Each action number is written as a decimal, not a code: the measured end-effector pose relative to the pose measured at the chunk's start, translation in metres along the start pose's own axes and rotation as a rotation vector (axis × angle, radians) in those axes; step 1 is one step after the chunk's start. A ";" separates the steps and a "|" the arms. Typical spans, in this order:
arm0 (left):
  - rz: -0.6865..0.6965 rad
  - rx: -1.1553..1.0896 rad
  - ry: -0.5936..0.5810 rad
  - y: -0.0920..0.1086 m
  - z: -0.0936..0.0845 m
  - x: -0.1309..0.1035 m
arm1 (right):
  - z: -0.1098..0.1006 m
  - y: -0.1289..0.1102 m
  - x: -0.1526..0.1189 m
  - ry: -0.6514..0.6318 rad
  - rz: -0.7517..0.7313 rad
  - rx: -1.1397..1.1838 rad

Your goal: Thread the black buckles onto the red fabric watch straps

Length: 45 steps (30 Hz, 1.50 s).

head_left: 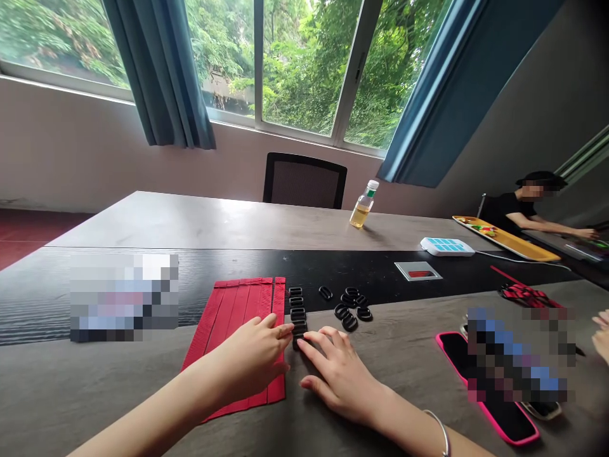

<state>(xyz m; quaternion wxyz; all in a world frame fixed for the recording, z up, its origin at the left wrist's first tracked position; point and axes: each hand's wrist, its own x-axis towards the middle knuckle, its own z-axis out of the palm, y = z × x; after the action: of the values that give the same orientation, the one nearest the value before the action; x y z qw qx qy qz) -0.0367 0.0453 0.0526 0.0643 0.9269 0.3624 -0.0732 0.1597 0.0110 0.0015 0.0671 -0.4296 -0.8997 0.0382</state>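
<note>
My left hand (259,355) lies over several red fabric strips (242,304) laid side by side, its fingers spread and its index fingertip at a column of black buckles (297,302). My right hand (335,371) rests on the table just right of the column, fingers apart, with a fingertip touching the lowest buckle. Neither hand holds anything. Beyond my right hand is a loose group of black buckles (350,322), and one single buckle (325,292) lies apart from them.
A bottle (361,209), a white-and-blue case (447,247), a small flat packet (419,271) and a yellow tray (528,247) are farther back. At the right lie a pink-edged phone (514,419) and red-black straps (528,295). A person sits beyond; another person's hand shows at the right edge.
</note>
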 end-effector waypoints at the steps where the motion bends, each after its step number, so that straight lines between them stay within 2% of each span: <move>1: -0.001 -0.005 -0.010 0.000 -0.001 0.000 | -0.001 0.002 0.000 0.010 -0.003 -0.004; 4: -0.006 -0.001 -0.007 0.001 0.000 0.001 | -0.005 0.020 0.000 0.074 0.022 -0.049; 8: 0.004 0.012 0.018 0.000 0.004 0.001 | -0.013 0.075 -0.007 0.220 0.220 -0.209; 11: 0.020 0.006 0.034 -0.001 0.006 0.000 | -0.017 0.112 -0.028 0.250 0.281 -0.258; 13: 0.023 0.000 0.029 -0.001 0.006 0.001 | -0.017 0.121 -0.048 0.256 0.291 -0.277; 16: 0.004 -0.023 -0.003 0.000 0.005 0.002 | -0.015 0.105 -0.078 0.266 0.286 -0.339; 19: -0.003 -0.026 -0.048 0.002 0.004 0.004 | -0.015 0.064 -0.089 0.196 0.142 -0.282; 22: -0.004 -0.006 -0.061 0.003 0.002 0.004 | -0.013 0.024 -0.074 0.081 -0.089 -0.189; 25: -0.002 0.008 -0.046 0.003 0.001 0.002 | -0.011 0.005 -0.048 0.055 -0.127 -0.149; 29: 0.008 0.012 -0.017 0.001 0.003 -0.001 | -0.010 0.001 -0.026 -0.013 -0.135 -0.106; 38: -0.015 -0.025 -0.032 0.001 -0.001 0.002 | -0.007 0.003 -0.019 -0.042 -0.121 -0.085; 41: -0.013 -0.029 -0.021 0.001 0.000 0.001 | -0.011 0.004 -0.017 0.039 -0.146 -0.056; 45: -0.002 -0.038 -0.009 0.000 0.002 0.000 | -0.042 0.001 -0.022 0.285 -0.209 0.205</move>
<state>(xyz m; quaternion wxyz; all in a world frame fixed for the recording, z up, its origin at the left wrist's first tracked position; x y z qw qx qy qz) -0.0368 0.0450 0.0507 0.0837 0.9248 0.3644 -0.0706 0.1812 -0.0051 0.0410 0.2408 -0.3261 -0.9121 0.0612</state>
